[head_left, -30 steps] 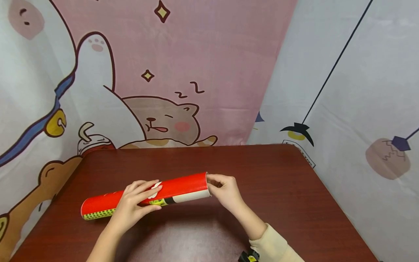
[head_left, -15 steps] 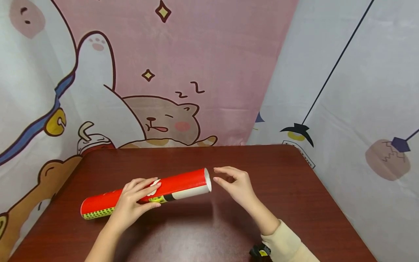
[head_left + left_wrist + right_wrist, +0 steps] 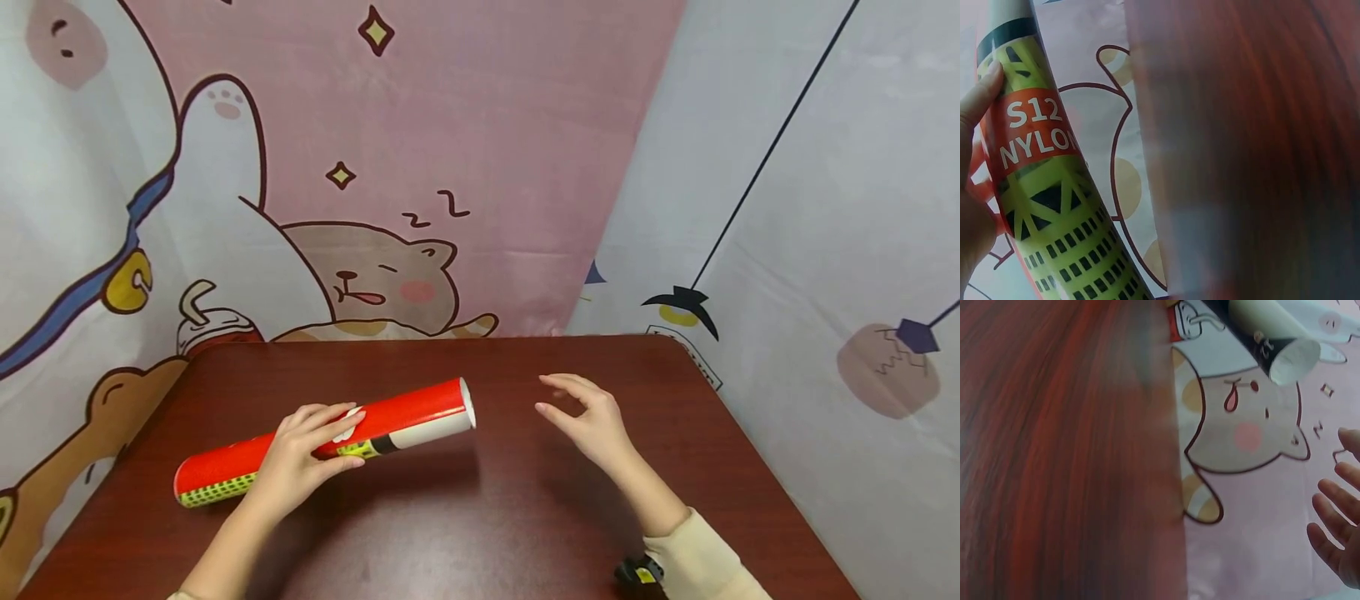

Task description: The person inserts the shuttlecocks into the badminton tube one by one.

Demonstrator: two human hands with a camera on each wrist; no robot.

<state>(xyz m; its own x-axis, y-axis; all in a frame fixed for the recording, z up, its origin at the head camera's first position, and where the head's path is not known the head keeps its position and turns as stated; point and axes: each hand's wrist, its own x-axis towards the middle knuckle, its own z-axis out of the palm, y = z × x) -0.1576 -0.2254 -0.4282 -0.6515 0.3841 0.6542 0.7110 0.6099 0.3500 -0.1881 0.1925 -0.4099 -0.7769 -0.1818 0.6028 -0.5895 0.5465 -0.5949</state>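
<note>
A long red shuttlecock tube [image 3: 420,417], with white and yellow-green bands, is held slanted over the table, its right end raised. My left hand [image 3: 296,458] grips it around the middle, fingers over the top and thumb along the near side. In the left wrist view the tube [image 3: 1041,181] carries the print "S12 NYLON". Its right mouth is uncapped, and the right wrist view shows a pale inner wall at that end of the tube [image 3: 1297,360]; what lies deeper is hidden. To the right of the mouth, my right hand [image 3: 596,425] hovers apart from it, fingers loosely bent around nothing.
The dark reddish-brown table [image 3: 525,517] spreads beneath both hands. Behind it hangs a pink and white cartoon cloth [image 3: 525,167], meeting the table's far edge. A small black device [image 3: 639,572] with a yellow patch sits by the right sleeve.
My right hand has drawn away rightward from the tube's mouth, where its fingertips were earlier. Nothing shows in its fingers. The tube's right end has risen slightly, and the tube has shifted a little left.
</note>
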